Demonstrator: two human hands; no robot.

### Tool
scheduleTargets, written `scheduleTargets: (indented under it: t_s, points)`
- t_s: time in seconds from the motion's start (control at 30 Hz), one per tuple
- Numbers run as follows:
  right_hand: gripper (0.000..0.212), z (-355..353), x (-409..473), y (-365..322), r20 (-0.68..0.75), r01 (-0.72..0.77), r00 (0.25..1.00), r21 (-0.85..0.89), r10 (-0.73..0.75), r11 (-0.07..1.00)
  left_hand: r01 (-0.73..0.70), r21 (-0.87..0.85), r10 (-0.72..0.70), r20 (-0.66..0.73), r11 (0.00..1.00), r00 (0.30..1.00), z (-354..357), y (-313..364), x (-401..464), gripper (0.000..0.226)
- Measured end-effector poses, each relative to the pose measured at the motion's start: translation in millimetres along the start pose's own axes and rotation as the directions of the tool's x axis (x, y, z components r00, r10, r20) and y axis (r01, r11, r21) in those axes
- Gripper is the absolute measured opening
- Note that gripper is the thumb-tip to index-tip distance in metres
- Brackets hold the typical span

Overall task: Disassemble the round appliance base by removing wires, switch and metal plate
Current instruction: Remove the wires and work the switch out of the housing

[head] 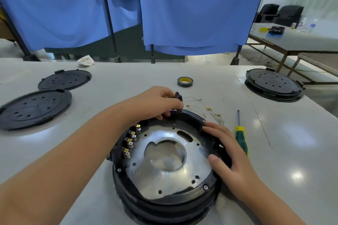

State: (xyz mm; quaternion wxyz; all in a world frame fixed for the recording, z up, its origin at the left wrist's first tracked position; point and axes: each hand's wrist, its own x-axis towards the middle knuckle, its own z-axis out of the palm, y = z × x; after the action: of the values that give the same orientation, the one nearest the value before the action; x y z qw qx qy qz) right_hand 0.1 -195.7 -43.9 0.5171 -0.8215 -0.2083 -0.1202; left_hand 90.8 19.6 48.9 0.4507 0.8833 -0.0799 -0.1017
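At the left edge of the frame, two black perforated covers [35,108] lie flat on the pale surface [128,78]. Toward the centre, the left hand [157,103] reaches over the far rim of the round appliance base [165,162], its fingers [178,105] pinching a small black part, probably the switch [178,99], just above the rim. Inside the base the metal plate [164,159] sits seated, with a row of brass terminals [130,140] along its left side. Right of centre, the right hand [225,153] rests on the base's right rim, its fingers lightly spread and thumb lying on the plate's edge, steadying it. Loose thin wires [214,114] lie on the surface just beyond the base, with a green-handled screwdriver [241,135] further right and a roll of tape [185,81] behind. Another black base [273,85] stands at the upper right.

To finish this step well, I judge the switch should be drawn straight up and away from its slot without twisting, while the right hand presses the rim down so the base does not lift or slide.
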Motion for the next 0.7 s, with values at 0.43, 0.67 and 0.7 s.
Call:
scheduleTargets:
  t_s: [0.43, 0.67, 0.7]
  points:
    - [0.055, -3, 7, 3, -0.007, -0.016, 1.0, 0.001, 0.016, 1.0, 0.04, 0.106, -0.013, -0.241, 0.994, 0.97, -35, -47, 47, 0.021]
    - [0.055, -4, 10, 8, 0.008, -0.002, 1.0, 0.0, 0.002, 1.0, 0.142, 0.263, -0.108, -0.141, 0.954, 0.984, -29, -80, 78, 0.032]
    - [0.055, -4, 11, 8, 0.01, 0.0, 1.0, -0.001, 0.0, 1.0, 0.137, 0.288, -0.099, -0.143, 0.948, 0.985, -26, -84, 81, 0.029]
